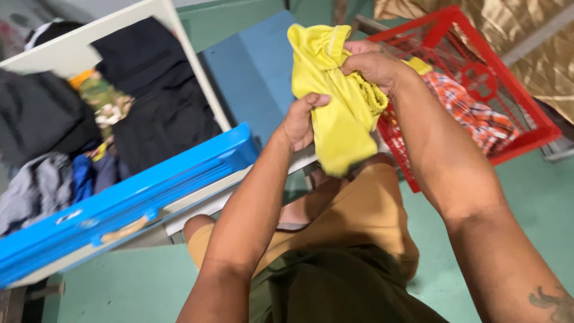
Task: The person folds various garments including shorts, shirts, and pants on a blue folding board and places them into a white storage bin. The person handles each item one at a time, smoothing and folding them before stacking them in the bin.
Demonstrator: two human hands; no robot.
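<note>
Yellow garment (341, 113): held up in the air above the person's lap, between both hands, bunched and hanging. Left hand (301, 122): fingers closed on the garment's left edge. Right hand (373, 66): fist gripping the gathered waistband at the top. Red plastic basket (526, 113): just behind, on the green floor (538, 203), holding an orange plaid cloth (478, 110). Blue bin (119, 203): left, with dark clothes (161, 107).

Garment (338, 113) held between drawer (119, 209) of clothes at left and basket (526, 119) at right.
</note>
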